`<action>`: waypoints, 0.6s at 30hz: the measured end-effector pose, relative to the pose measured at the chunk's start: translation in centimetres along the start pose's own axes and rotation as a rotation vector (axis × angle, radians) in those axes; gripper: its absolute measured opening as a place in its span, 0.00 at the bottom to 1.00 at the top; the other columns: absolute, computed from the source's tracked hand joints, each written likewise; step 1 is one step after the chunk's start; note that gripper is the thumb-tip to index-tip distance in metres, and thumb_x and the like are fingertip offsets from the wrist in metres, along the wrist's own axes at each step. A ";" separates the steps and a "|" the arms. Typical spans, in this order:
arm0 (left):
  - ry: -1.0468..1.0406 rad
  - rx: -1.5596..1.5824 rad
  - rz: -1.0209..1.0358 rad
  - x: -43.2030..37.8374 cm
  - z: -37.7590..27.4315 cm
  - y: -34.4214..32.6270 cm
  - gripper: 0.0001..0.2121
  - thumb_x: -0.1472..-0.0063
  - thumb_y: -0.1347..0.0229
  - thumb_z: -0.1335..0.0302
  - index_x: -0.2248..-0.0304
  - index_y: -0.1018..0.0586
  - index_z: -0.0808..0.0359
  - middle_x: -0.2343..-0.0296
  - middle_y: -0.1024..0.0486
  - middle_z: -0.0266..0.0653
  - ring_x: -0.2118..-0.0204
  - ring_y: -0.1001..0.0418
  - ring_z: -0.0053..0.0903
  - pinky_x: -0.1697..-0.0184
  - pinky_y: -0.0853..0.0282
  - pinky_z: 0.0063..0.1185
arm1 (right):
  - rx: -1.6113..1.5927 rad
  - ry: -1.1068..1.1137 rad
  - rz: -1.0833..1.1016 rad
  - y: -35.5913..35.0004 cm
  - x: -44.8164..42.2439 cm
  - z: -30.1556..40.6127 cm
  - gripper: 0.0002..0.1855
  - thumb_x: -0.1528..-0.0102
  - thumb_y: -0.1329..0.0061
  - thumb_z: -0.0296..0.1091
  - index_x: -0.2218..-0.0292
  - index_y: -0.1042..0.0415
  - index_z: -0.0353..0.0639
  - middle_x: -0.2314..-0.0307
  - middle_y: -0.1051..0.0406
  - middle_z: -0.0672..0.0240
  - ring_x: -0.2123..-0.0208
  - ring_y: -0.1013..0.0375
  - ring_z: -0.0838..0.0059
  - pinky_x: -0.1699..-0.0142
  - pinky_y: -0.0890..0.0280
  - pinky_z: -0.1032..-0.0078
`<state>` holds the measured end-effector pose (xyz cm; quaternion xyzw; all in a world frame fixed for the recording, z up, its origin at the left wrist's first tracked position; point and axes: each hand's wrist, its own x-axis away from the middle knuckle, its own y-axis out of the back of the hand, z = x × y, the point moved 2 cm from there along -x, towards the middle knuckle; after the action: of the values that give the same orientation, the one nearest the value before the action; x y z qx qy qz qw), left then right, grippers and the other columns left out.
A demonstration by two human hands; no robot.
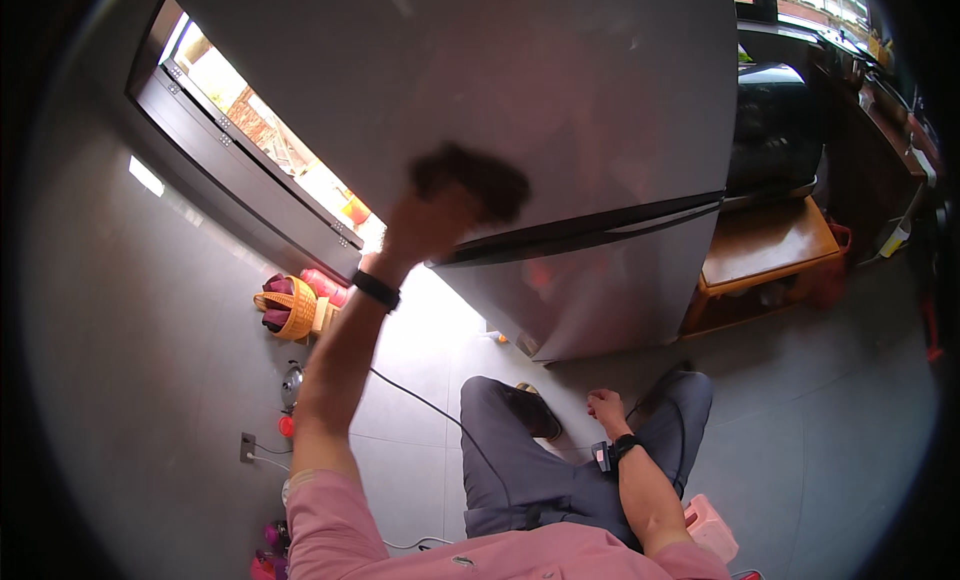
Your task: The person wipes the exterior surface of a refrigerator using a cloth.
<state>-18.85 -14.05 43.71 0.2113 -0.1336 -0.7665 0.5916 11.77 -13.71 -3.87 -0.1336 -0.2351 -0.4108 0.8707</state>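
Note:
A glossy grey refrigerator [555,107] stands before me, with a dark handle groove [592,224] between its upper and lower doors. My left hand [429,224] is raised at the upper door, just above that groove. It grips a dark cloth [472,181], blurred by motion, which appears to lie against the door surface. A black band circles the left wrist. Low over my lap is my right hand [607,409], its fingers curled in and nothing visible in them. A black strap with a small device [616,451] sits on the right wrist.
Left of the refrigerator is a bright doorway [262,122]. A wicker basket [294,306], a red bottle [325,286] and a metal pot lid [291,385] line the left wall. A wooden stand [772,246] bears a black appliance [776,130]. A pink container [709,527] and cables lie near me.

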 end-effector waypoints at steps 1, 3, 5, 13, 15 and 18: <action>0.258 -0.011 0.018 -1.7 4.3 1.1 0.19 0.38 0.48 0.63 0.48 0.25 0.56 0.53 0.25 0.39 0.48 0.30 0.37 0.48 0.33 0.39 | 0.003 0.005 -0.017 0.7 -0.7 0.1 0.16 0.47 0.50 0.31 0.59 0.22 0.32 0.74 0.22 0.61 0.75 0.22 0.73 0.67 0.28 0.75; 0.560 0.057 -0.351 -5.2 13.0 4.6 0.27 0.35 0.49 0.60 0.40 0.35 0.59 0.46 0.34 0.54 0.41 0.41 0.55 0.41 0.41 0.45 | 0.012 0.049 -0.035 1.9 -2.0 -0.8 0.15 0.46 0.51 0.31 0.59 0.22 0.32 0.73 0.22 0.61 0.75 0.23 0.73 0.67 0.28 0.75; 0.539 0.118 -0.846 -6.5 18.4 8.6 0.30 0.34 0.51 0.58 0.36 0.40 0.59 0.38 0.46 0.58 0.35 0.52 0.62 0.38 0.48 0.51 | 0.020 0.041 -0.007 1.2 -1.5 -1.2 0.16 0.46 0.51 0.32 0.59 0.22 0.33 0.73 0.21 0.61 0.75 0.22 0.73 0.67 0.28 0.75; 0.430 0.243 -0.389 -7.6 2.5 5.7 0.36 0.45 0.40 0.57 0.37 0.37 0.51 0.37 0.47 0.53 0.37 0.47 0.59 0.45 0.44 0.56 | 0.083 0.015 -0.058 2.1 -3.0 -2.0 0.15 0.46 0.51 0.32 0.60 0.21 0.35 0.74 0.21 0.62 0.75 0.21 0.72 0.67 0.28 0.73; 0.253 0.335 -0.215 -4.8 -4.1 2.8 0.27 0.42 0.43 0.59 0.42 0.30 0.49 0.42 0.36 0.43 0.41 0.38 0.46 0.50 0.38 0.49 | 0.069 0.000 -0.029 0.3 -1.6 -1.1 0.15 0.46 0.50 0.33 0.60 0.21 0.35 0.74 0.21 0.62 0.75 0.21 0.72 0.67 0.28 0.73; 0.042 0.408 -0.177 -3.7 -9.0 1.8 0.14 0.39 0.46 0.62 0.53 0.22 0.49 0.54 0.28 0.30 0.50 0.29 0.27 0.47 0.34 0.35 | 0.031 0.005 -0.041 0.4 -1.2 -0.5 0.15 0.46 0.50 0.33 0.59 0.21 0.35 0.73 0.21 0.62 0.76 0.21 0.72 0.67 0.28 0.73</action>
<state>-12.16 -10.54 37.28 0.3534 -0.2547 -0.7680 0.4695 11.61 -12.91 -4.97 -0.1144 -0.2420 -0.4254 0.8645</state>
